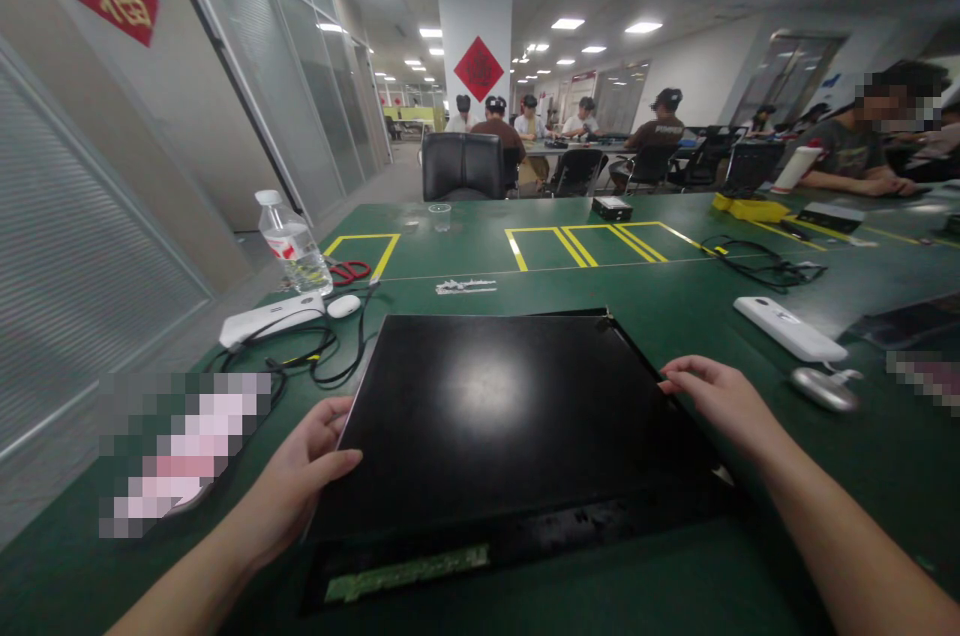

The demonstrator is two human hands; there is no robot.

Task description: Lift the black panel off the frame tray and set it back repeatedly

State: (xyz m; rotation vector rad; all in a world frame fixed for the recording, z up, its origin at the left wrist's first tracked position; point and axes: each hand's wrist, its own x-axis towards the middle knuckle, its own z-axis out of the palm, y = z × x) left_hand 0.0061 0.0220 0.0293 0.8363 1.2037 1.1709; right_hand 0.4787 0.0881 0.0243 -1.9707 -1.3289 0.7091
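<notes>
A black display panel (480, 416) lies in front of me, with a round glare in its middle. Beneath it is a black frame (637, 346), showing along the right and the near side. A green circuit strip (409, 571) runs along the near edge. My left hand (307, 456) grips the panel's left edge, thumb on top and fingers at the side, partly hidden. At the opposite side, my right hand (709, 391) has its fingertips pinched at the frame's right edge.
On the left are a water bottle (296, 241), red scissors (350, 271), a white mouse (343, 306) and black cables (360, 346). To the right lie a white power bank (791, 328) and a silver mouse (823, 388). A black chair (463, 166) and several people are beyond the table.
</notes>
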